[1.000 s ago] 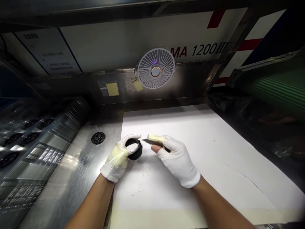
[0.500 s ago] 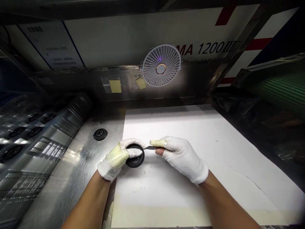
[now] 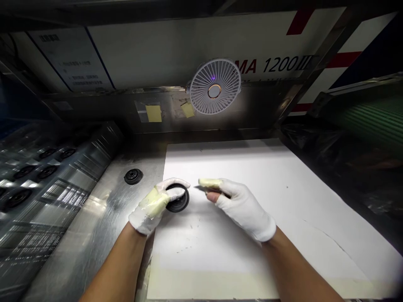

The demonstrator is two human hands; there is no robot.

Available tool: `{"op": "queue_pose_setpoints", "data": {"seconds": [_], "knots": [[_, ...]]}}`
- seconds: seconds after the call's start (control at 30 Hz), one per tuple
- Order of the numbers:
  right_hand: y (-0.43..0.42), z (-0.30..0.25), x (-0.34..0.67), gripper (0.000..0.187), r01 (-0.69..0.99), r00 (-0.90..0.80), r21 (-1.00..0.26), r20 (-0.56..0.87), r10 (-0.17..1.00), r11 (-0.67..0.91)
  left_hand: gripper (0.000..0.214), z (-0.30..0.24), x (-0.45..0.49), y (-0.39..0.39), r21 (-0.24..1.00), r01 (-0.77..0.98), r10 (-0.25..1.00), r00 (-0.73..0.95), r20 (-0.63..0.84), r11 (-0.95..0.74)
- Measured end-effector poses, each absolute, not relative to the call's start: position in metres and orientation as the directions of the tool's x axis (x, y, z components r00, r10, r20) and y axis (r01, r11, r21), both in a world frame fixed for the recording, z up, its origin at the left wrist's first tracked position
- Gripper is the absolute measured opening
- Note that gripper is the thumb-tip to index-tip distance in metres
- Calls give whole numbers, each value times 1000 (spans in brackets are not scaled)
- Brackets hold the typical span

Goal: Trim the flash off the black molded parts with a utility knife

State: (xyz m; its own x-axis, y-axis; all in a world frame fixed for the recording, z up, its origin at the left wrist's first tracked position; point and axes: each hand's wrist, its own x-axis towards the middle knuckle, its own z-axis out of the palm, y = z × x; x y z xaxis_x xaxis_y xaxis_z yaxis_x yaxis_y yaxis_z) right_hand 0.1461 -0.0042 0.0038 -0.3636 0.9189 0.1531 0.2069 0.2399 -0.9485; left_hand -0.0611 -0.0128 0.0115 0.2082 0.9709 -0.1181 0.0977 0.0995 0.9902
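A round black rubber-looking part [image 3: 181, 205] is gripped in my left hand [image 3: 154, 203], which wears a white glove with yellowish tape. The thumb reaches inside the part's ring and the fingers curl round its far side. My right hand [image 3: 241, 205], also gloved in white with tape on a finger and the thumb tip bare, pinches a small knife [image 3: 200, 188]. Its blade points left, a short gap away from the ring. Both hands are over a white sheet [image 3: 233, 163] dotted with tiny dark scraps.
Another ribbed black part [image 3: 133, 176] lies on the metal bench [image 3: 116, 201] left of the sheet. Clear plastic trays [image 3: 94, 153] holding several black parts are stacked at the far left. A white fan [image 3: 215, 86] stands at the back; dark plastic sheeting [image 3: 317, 138] lies right.
The knife has come away from the ring's edge, leaving a gap, and its blade now tilts more. My left hand has raised and turned the black part slightly.
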Motion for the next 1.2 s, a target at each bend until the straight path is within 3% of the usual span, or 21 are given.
{"op": "queue_pose_setpoints", "data": {"seconds": [0.1, 0.2, 0.37, 0.57, 0.8, 1.2], "knots": [[3, -7, 142, 39, 124, -160, -980, 136, 978, 156, 35, 9, -60, -14, 986, 24, 970, 174, -168, 166], [10, -18, 140, 34, 146, -30, -984, 103, 994, 106, 42, 8, -58, -14, 951, -137, 951, 179, -251, 277], [15, -29, 140, 26, 191, 46, -978, 91, 995, 81, 39, 11, -56, -10, 892, -267, 923, 228, -310, 365], [14, -35, 142, 30, 350, 4, -932, 105, 994, 97, 36, 9, -58, -13, 918, -239, 936, 231, -264, 318], [9, -27, 136, 44, 94, -180, -993, -88, 980, -72, 35, 4, -59, -16, 921, -256, 941, 245, -232, 294], [3, -18, 128, 47, -22, -418, -983, -155, 895, -180, 33, 11, -58, -15, 967, -198, 949, 301, -96, 161]]}}
